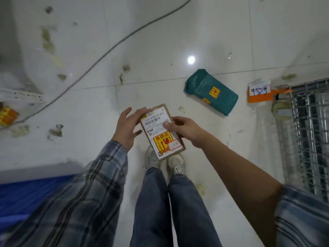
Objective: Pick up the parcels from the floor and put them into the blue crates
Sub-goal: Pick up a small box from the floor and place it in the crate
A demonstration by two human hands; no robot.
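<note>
A small brown cardboard parcel [162, 133] with a white label and a yellow-red fragile sticker is held above my shoes. My right hand [187, 130] grips its right edge, thumb pressed on the label. At the parcel's upper left corner my left hand [127, 126] has straight fingers, the fingertips touching the box. A teal plastic-wrapped parcel [211, 90] with yellow stickers lies on the white tiled floor to the right, beyond my hands. A blue crate [26, 195] shows at the lower left, partly hidden by my left sleeve.
A grey cable [99, 59] runs across the floor at the upper left. A wire mesh cage [311, 125] with an orange tag [260, 94] stands at the right edge. A white shelf foot [19, 95] and an orange-yellow box [7, 115] sit at the far left.
</note>
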